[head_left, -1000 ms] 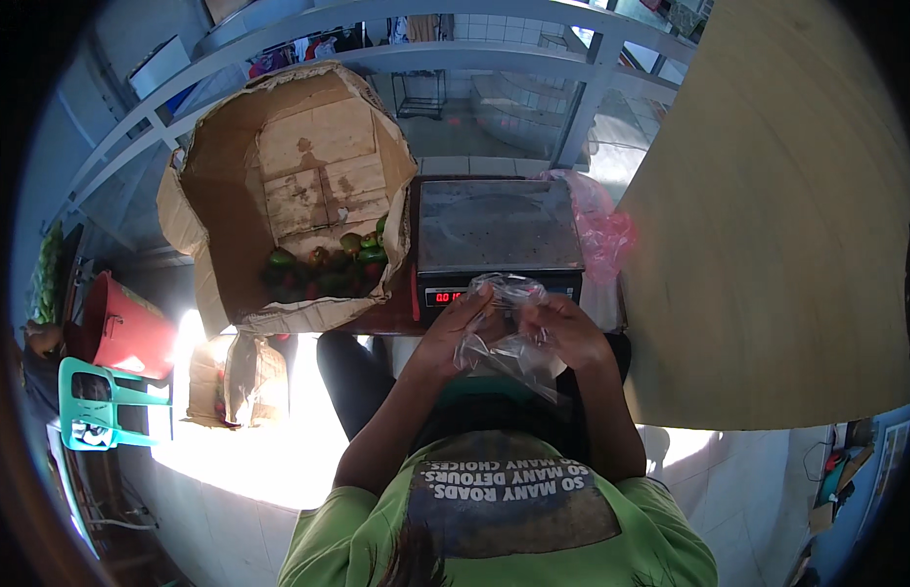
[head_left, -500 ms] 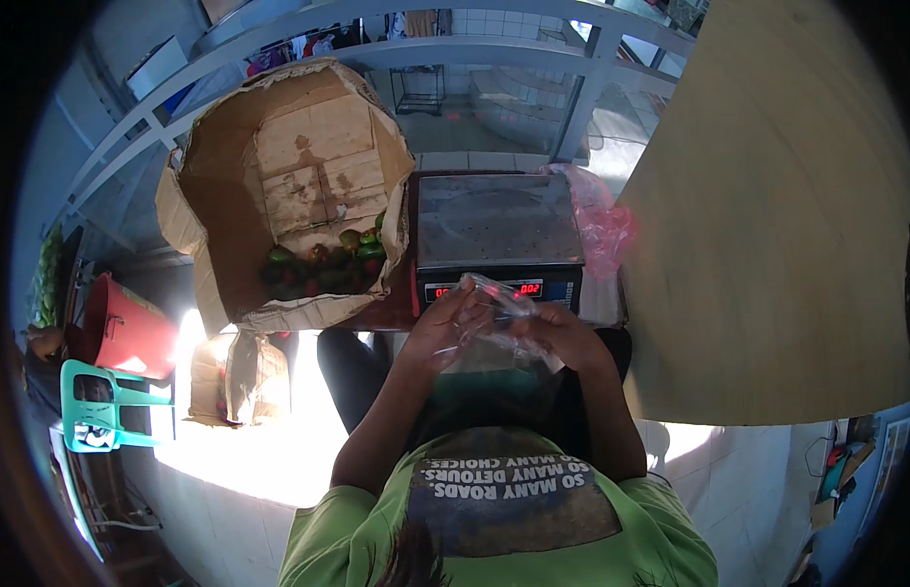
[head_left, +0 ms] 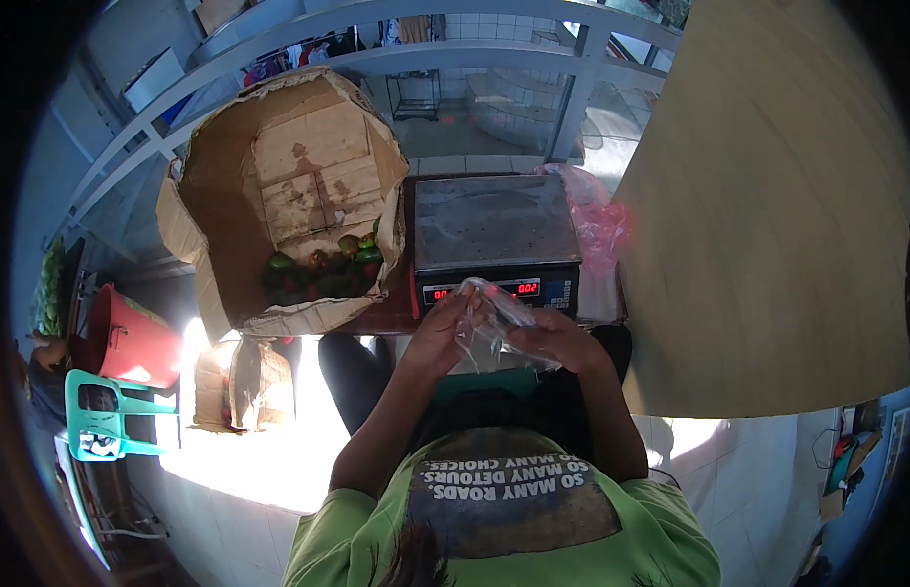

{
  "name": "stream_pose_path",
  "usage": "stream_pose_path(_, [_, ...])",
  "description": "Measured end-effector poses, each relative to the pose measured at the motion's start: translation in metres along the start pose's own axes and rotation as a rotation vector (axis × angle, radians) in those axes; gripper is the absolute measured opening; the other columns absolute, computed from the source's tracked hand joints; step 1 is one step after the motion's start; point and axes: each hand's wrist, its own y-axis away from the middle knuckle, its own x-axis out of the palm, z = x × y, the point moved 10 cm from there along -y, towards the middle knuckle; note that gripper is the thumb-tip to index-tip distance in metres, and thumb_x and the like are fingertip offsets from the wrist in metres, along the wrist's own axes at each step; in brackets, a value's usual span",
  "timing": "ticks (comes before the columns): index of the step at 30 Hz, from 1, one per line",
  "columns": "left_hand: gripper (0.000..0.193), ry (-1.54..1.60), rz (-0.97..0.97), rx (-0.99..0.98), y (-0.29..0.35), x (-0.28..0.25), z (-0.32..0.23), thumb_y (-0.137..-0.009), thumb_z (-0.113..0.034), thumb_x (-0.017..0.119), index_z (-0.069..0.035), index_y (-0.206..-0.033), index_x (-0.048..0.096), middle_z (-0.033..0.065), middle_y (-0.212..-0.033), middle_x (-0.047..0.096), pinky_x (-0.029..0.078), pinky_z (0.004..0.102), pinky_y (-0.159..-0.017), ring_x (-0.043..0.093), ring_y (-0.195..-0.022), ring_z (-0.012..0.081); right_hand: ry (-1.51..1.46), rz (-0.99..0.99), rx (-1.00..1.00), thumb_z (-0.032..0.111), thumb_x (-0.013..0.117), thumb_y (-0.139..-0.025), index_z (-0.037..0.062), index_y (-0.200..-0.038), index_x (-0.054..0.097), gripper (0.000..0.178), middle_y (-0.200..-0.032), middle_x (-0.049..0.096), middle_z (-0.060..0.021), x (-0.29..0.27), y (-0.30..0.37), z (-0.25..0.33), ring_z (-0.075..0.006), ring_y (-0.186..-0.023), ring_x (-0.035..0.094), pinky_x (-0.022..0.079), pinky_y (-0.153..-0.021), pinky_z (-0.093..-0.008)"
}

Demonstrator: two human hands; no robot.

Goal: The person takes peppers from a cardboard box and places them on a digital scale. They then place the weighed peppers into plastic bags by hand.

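Observation:
A clear plastic bag (head_left: 494, 338) is stretched between my two hands, just in front of the digital weighing scale (head_left: 496, 223). My left hand (head_left: 437, 331) pinches the bag's upper left part, and my right hand (head_left: 557, 339) grips its right side. The lit red display of the scale shows partly behind the bag. Left of the scale stands a large cardboard box (head_left: 196, 230) with torn edges. Green and reddish produce (head_left: 337, 269), its kind hard to make out, lies at the bottom of that box.
Pink plastic bags (head_left: 599, 227) hang at the scale's right side. A large curved wooden panel (head_left: 768, 245) fills the right. On the left are a red bucket (head_left: 137, 338), a turquoise stool (head_left: 98, 416) and a smaller carton (head_left: 242, 383). A grey railing (head_left: 455, 54) runs behind.
The bag has shifted and its lower part, which hung down before, now looks gathered up between my hands. Both hands remain near the scale's front. The view has tilted slightly.

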Motion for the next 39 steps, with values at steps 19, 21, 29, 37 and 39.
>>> stream_pose_path(19, [0.015, -0.546, 0.089, -0.001, 0.03, -0.01, -0.018, -0.086, -0.022, 0.051, -0.009, -0.082, 0.047, -0.0002, -0.074, 0.05, 0.039, 0.0238, -0.067, 0.049, -0.068, 0.0088, -0.52, -0.202, -0.16, 0.018, 0.051, -0.086, 0.0028, -0.099, 0.052, 0.02, -0.073, 0.054, 0.0008, -0.029, 0.009, -0.01, -0.0037, -0.059, 0.049, 0.041, -0.052, -0.018])
stream_pose_path(21, [0.008, -1.002, 0.028, 0.167, 0.037, -0.004, -0.039, -0.085, -0.016, 0.052, -0.009, -0.083, 0.051, -0.0009, -0.08, 0.05, 0.039, 0.021, -0.068, 0.049, -0.074, 0.0075, -0.442, -0.265, -0.126, 0.018, 0.052, -0.086, 0.0023, -0.1, 0.052, 0.022, -0.074, 0.055, 0.0004, -0.034, 0.015, -0.017, -0.0037, -0.06, 0.049, 0.041, -0.053, -0.0175])
stream_pose_path(29, [0.012, -0.996, -0.23, 0.518, 0.03, -0.096, -0.202, -0.081, -0.01, 0.051, -0.003, -0.09, 0.056, 0.0037, -0.087, 0.058, 0.042, 0.0256, -0.075, 0.053, -0.079, 0.0098, -0.296, -0.331, -0.077, 0.022, 0.053, -0.085, 0.0026, -0.1, 0.053, 0.024, -0.076, 0.056, 0.0006, -0.048, 0.018, -0.029, -0.0031, -0.062, 0.05, 0.04, -0.053, -0.0162])
stream_pose_path(37, [0.069, -2.193, -0.284, 0.164, -0.066, -0.202, -0.174, -0.059, -0.027, 0.072, -0.014, -0.121, 0.044, 0.0157, -0.123, 0.038, 0.034, 0.0425, -0.093, 0.037, -0.115, 0.0317, -0.224, -0.351, -0.068, 0.022, 0.053, -0.085, 0.0038, -0.089, 0.055, 0.019, -0.072, 0.054, 0.0014, -0.043, 0.016, -0.019, -0.0029, -0.055, 0.046, 0.035, -0.049, -0.0168])
stream_pose_path(39, [0.077, -2.2, -0.359, 0.062, -0.082, -0.213, -0.165, -0.055, -0.036, 0.072, -0.016, -0.123, 0.041, 0.0136, -0.128, 0.034, 0.032, 0.0471, -0.093, 0.034, -0.118, 0.0322, -0.217, -0.333, -0.064, 0.022, 0.053, -0.085, 0.0034, -0.091, 0.055, 0.02, -0.072, 0.054, 0.0015, -0.051, 0.02, -0.026, -0.0024, -0.054, 0.045, 0.034, -0.048, -0.0165])
